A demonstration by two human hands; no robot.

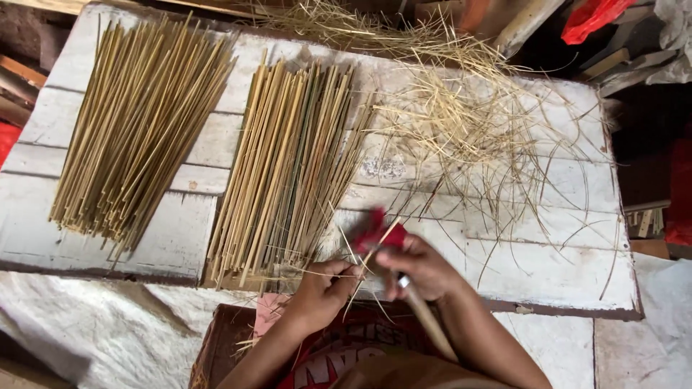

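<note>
My left hand [324,287] pinches a thin bamboo stick [373,253] at the near edge of the white wooden board [548,270]. My right hand [418,268] grips a knife with a pale wooden handle [430,323] that points back towards me; a red cloth [376,230] covers its fingers. The stick crosses between both hands, tilted up to the right. The blade is hidden by the fingers and the cloth.
Two heaps of split bamboo sticks lie on the board: one at the left [137,122], one in the middle [292,169]. Thin curled shavings [468,137] spread over the right half. A red printed cloth [346,353] covers my lap.
</note>
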